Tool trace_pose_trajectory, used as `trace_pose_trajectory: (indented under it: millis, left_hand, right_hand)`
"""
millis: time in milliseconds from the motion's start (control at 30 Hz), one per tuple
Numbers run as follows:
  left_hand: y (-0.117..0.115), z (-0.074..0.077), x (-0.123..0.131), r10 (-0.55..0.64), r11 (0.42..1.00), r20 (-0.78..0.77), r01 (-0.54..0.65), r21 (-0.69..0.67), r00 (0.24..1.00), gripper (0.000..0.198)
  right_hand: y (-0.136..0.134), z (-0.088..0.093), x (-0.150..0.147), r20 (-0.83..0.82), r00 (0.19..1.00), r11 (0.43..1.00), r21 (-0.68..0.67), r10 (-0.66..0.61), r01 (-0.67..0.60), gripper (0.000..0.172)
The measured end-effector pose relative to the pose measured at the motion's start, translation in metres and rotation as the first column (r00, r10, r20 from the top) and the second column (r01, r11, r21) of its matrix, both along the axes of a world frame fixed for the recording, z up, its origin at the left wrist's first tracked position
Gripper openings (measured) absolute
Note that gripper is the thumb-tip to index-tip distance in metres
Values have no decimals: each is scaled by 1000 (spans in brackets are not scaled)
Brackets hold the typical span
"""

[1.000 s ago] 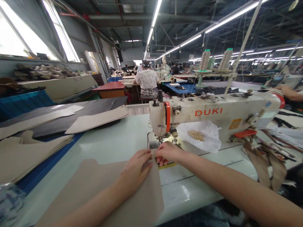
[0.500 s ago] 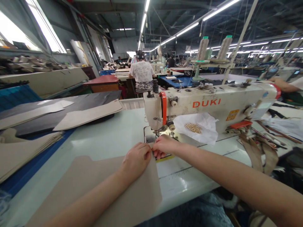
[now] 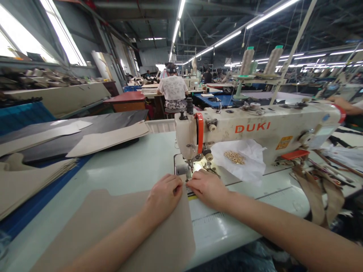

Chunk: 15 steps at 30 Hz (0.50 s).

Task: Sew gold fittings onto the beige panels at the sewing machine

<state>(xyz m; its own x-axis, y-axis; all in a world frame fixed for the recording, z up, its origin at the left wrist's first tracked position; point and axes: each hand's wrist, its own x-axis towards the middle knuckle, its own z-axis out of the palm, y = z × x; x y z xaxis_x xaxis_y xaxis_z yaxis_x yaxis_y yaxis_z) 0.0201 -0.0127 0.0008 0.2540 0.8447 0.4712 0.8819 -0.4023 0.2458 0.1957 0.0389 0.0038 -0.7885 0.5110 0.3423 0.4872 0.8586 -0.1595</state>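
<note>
A large beige panel [image 3: 124, 211], fabric or leather-like, lies flat on the pale sewing table under my left forearm. My left hand [image 3: 166, 192] rests on its upper right part, fingers curled and closed on the edge near the sewing machine's [image 3: 252, 126] needle area. My right hand [image 3: 208, 189] is just right of that edge, back upward, fingertips pressed together at the panel's narrow end. Whatever sits between those fingertips is too small to make out. The needle and presser foot [image 3: 190, 166] stand just beyond both hands, lit by a small lamp.
Gold-coloured metal rings [image 3: 235, 157] lie on white paper [image 3: 255, 162] against the machine. Brown straps [image 3: 314, 196] hang at the right. Stacked beige pieces [image 3: 36, 181] lie on the left. Thread cones [image 3: 246, 60] stand behind the machine. Ahead, a person in a white top [image 3: 172, 87] sits facing away.
My right hand has shifted slightly right and towards me, and its back now faces up more. My left hand stays on the panel. The whole view has shifted slightly.
</note>
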Motion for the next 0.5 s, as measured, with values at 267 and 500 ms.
trace_pose_trajectory:
  millis: [267,500]
  left_hand:
    - [1,-4,-2,-53,995,31,50,86,998,15]
    - [4,-4,-2,-76,995,43,73,72,996,15]
  right_hand:
    - [0,-1,-3,65,997,994,100,35,-42,16]
    - [2,-5,-3,60,997,991,117,56,-63,17]
